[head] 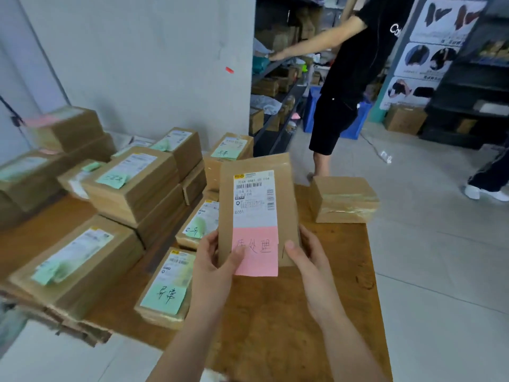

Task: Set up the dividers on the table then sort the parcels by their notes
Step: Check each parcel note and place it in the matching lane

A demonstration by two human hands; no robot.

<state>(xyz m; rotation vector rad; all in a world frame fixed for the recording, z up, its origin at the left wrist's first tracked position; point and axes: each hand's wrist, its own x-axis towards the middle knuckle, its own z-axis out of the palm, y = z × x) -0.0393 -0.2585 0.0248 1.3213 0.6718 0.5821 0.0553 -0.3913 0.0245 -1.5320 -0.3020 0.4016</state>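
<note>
now the parcel [257, 208] stands upright above the table [275, 326], left hand [213, 260] and right hand [305, 257] gripping its lower edges, thumbs on the pink note [257, 252].

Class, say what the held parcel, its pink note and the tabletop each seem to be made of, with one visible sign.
Held parcel: brown cardboard, matte, creased.
Pink note: thin paper, matte, handwritten on.
Tabletop: probably wood or wood-look laminate, brown with grain-like marks.

The wooden table [275, 326] bears stacked note-tagged parcels [132, 186] and a lone parcel [344, 199].
</note>
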